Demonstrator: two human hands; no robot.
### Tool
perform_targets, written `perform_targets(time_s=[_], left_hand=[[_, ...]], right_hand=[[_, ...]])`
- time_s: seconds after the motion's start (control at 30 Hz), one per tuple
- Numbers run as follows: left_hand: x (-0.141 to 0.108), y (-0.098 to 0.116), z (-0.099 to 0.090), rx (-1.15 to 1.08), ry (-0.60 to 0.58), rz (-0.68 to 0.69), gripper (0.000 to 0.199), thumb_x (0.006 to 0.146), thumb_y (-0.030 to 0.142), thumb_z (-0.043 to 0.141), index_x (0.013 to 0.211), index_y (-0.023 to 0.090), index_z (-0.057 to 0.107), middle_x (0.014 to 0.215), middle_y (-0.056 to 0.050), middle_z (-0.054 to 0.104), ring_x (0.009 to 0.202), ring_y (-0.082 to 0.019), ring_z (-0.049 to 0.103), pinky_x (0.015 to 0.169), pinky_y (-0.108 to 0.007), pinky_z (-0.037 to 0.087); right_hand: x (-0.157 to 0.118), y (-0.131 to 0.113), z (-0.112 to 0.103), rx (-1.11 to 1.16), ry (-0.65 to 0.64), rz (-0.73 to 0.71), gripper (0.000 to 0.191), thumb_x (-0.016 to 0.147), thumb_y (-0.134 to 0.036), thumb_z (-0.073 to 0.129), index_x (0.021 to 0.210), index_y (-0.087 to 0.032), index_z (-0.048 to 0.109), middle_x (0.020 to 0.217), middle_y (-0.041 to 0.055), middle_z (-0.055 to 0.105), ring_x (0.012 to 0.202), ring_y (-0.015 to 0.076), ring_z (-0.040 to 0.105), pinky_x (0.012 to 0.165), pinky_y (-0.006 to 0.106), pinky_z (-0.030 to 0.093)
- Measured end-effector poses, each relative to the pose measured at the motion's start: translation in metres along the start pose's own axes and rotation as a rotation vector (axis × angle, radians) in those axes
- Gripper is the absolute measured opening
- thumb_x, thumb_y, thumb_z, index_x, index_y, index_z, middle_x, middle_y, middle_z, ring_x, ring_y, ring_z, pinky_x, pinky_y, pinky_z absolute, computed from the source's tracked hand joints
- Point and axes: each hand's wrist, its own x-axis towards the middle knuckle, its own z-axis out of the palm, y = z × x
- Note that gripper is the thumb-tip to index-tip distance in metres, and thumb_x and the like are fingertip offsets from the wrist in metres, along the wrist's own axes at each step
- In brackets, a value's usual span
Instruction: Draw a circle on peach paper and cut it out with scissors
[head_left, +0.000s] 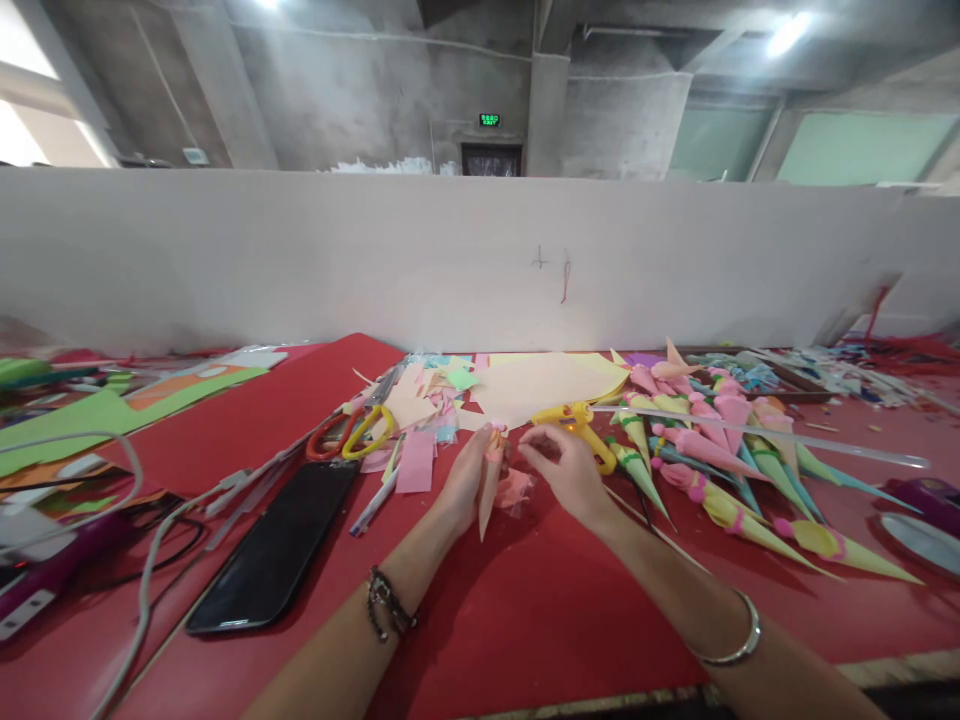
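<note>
Near the middle of the red table, my left hand [463, 482] is closed round a small peach paper cone [489, 490] with its tip pointing down and a pink top. My right hand [564, 465] hovers just to the right of the cone, thumb and forefinger curled toward each other; whether something tiny is between them cannot be made out. Behind that hand lies a yellow glue gun [574, 418] with a long clear glue stick [757, 430]. A crumpled piece of pink netting [516, 490] sits under and beside the cone.
Several finished-looking paper cones [720, 440] lie at right. Scissors with red and yellow handles [371, 432], a black phone [276, 550], a pen [375, 498], pink paper [415, 462] and a purple power strip [67, 570] are at left. Cream sheets [547, 380] lie behind the hands, before a white partition [337, 260].
</note>
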Motion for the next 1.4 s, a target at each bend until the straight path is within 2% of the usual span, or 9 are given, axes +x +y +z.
perform_targets(time_s=[0.13, 0.23, 0.37, 0.5, 0.63, 0.87, 1.1, 1.4], left_hand=[[0.0003, -0.0005, 0.0008, 0.008, 0.047, 0.003, 0.031, 0.065, 0.045, 0.058, 0.064, 0.015, 0.05, 0.049, 0.004, 0.05, 0.041, -0.006, 0.044, 0.042, -0.017, 0.036], [0.0007, -0.001, 0.0002, 0.033, 0.056, 0.008, 0.032, 0.065, 0.046, 0.058, 0.064, 0.014, 0.051, 0.05, 0.002, 0.052, 0.042, -0.007, 0.046, 0.042, -0.018, 0.037], [0.0007, -0.0023, -0.001, 0.079, 0.018, 0.017, 0.035, 0.067, 0.048, 0.055, 0.06, 0.014, 0.051, 0.046, 0.001, 0.05, 0.04, -0.009, 0.047, 0.04, -0.019, 0.038], [0.0004, -0.0044, -0.001, 0.035, -0.024, 0.021, 0.032, 0.071, 0.045, 0.053, 0.064, 0.014, 0.052, 0.046, 0.001, 0.051, 0.038, -0.009, 0.048, 0.039, -0.02, 0.04], [-0.0009, -0.0061, 0.0005, -0.012, -0.095, -0.062, 0.031, 0.075, 0.044, 0.048, 0.069, 0.014, 0.051, 0.048, 0.0, 0.052, 0.037, -0.01, 0.048, 0.037, -0.021, 0.041], [-0.0018, -0.008, 0.002, -0.014, -0.067, -0.088, 0.028, 0.078, 0.042, 0.044, 0.071, 0.015, 0.05, 0.047, 0.0, 0.052, 0.038, -0.011, 0.05, 0.034, -0.02, 0.039], [-0.0045, -0.0077, 0.0049, 0.005, -0.08, -0.088, 0.031, 0.079, 0.042, 0.042, 0.065, 0.015, 0.05, 0.045, 0.0, 0.05, 0.038, -0.01, 0.049, 0.036, -0.02, 0.04], [-0.007, -0.0083, 0.0066, -0.002, 0.007, -0.099, 0.027, 0.074, 0.044, 0.049, 0.072, 0.018, 0.051, 0.047, 0.003, 0.051, 0.041, -0.01, 0.049, 0.04, -0.021, 0.042]], right_hand=[[-0.0007, 0.0036, 0.0017, 0.021, -0.016, 0.013, 0.013, 0.075, -0.018, 0.051, 0.081, -0.016, 0.062, 0.078, 0.0041, 0.065, 0.071, 0.0159, 0.061, 0.066, 0.025, 0.047], [-0.0015, 0.0039, 0.0019, 0.027, -0.033, 0.014, 0.014, 0.078, -0.022, 0.049, 0.081, -0.017, 0.062, 0.072, 0.0033, 0.065, 0.066, 0.0152, 0.06, 0.063, 0.025, 0.047], [-0.0015, 0.0008, 0.0013, -0.004, -0.016, -0.021, 0.01, 0.075, -0.022, 0.054, 0.069, -0.016, 0.06, 0.065, 0.0012, 0.061, 0.061, 0.0139, 0.057, 0.059, 0.024, 0.045], [-0.0016, 0.0014, 0.0031, 0.03, -0.013, -0.028, 0.007, 0.074, -0.018, 0.054, 0.076, -0.017, 0.06, 0.073, 0.0023, 0.063, 0.067, 0.0146, 0.059, 0.065, 0.025, 0.046], [-0.003, 0.0032, 0.0046, 0.069, -0.022, -0.027, 0.012, 0.075, -0.017, 0.052, 0.083, -0.017, 0.062, 0.08, 0.004, 0.065, 0.073, 0.0157, 0.061, 0.069, 0.027, 0.047], [-0.0041, -0.0025, 0.0046, 0.015, -0.03, -0.121, 0.008, 0.075, -0.018, 0.055, 0.074, -0.018, 0.063, 0.073, 0.0022, 0.063, 0.071, 0.0151, 0.058, 0.066, 0.025, 0.046], [-0.0052, -0.001, 0.0076, 0.082, -0.039, -0.093, 0.011, 0.075, -0.017, 0.055, 0.082, -0.018, 0.063, 0.08, 0.0034, 0.064, 0.072, 0.0148, 0.059, 0.068, 0.025, 0.047], [-0.0047, -0.0052, 0.0051, -0.016, -0.061, -0.15, 0.007, 0.073, -0.021, 0.058, 0.074, -0.019, 0.065, 0.072, 0.0024, 0.06, 0.07, 0.0151, 0.056, 0.062, 0.025, 0.045]])
